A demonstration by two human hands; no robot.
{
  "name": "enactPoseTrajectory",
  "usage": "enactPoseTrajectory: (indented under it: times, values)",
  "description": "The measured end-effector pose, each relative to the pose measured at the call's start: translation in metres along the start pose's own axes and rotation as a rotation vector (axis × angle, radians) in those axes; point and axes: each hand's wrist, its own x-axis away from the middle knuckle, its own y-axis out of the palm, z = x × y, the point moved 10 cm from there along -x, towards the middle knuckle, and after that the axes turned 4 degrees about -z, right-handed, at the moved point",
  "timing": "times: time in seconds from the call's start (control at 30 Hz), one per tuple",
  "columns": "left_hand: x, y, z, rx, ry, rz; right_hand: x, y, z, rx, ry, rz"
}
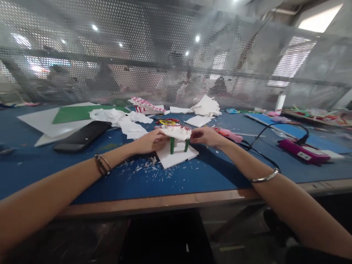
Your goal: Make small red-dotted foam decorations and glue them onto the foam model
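A small handmade model (176,132) with a white, frilly-edged top specked with red stands on green legs over a white square board (176,158). From its left side, my left hand (150,141) grips the edge of the top with curled fingers, the tips partly hidden. Bent fingers of my right hand (205,136) pinch the opposite edge of the top. White paper scraps (147,169) lie scattered around the board on the blue table (129,189).
At left lie a black phone (85,136), a green sheet (73,113) and crumpled white paper (110,116). Behind stands a pink-and-white striped model (145,106), near yellow-handled scissors (166,122). A pink glue gun (231,135) and purple power strip (304,151) with a black cord are at right.
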Motion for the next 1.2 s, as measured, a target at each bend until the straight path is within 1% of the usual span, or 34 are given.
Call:
enactPoseTrajectory:
  times: [0.1,0.17,0.27,0.37,0.5,0.57,0.73,0.83,0.9,1.0,1.07,1.13,1.2]
  values:
    - [0.002,-0.006,-0.018,0.076,-0.136,-0.018,0.001,-0.005,0.008,-0.103,0.072,0.052]
    - [0.007,-0.011,-0.029,0.085,-0.210,-0.010,0.001,-0.006,0.012,-0.159,0.106,0.066]
    - [0.012,-0.015,-0.039,0.063,-0.272,-0.010,0.001,-0.005,0.014,-0.218,0.124,0.065]
    - [0.014,-0.008,-0.035,0.055,-0.263,-0.067,0.000,-0.004,0.012,-0.237,0.126,0.059]
    - [0.013,0.005,-0.020,0.004,-0.191,-0.178,0.000,0.001,0.008,-0.194,0.123,0.023]
    - [0.013,0.008,-0.017,-0.020,-0.186,-0.211,0.000,0.000,0.005,-0.144,0.106,-0.012]
    - [0.018,0.012,-0.024,-0.026,-0.270,-0.327,0.008,-0.010,-0.002,0.000,0.094,-0.134]
    - [0.019,0.008,-0.023,-0.043,-0.300,-0.328,0.014,0.003,-0.008,0.082,0.078,-0.305]
    - [0.020,0.004,-0.023,-0.044,-0.325,-0.315,0.013,0.012,-0.014,0.136,0.037,-0.344]
    - [0.024,-0.007,-0.026,0.005,-0.375,-0.286,0.003,0.015,-0.020,0.141,-0.001,-0.236]
    - [0.027,-0.016,-0.032,0.038,-0.409,-0.244,-0.003,0.014,-0.022,0.128,-0.006,-0.184]
    - [0.029,-0.022,-0.037,0.022,-0.407,-0.209,-0.004,0.012,-0.023,0.115,-0.009,-0.162]
    - [0.030,-0.021,-0.037,-0.004,-0.366,-0.226,0.001,0.009,-0.021,0.107,0.000,-0.173]
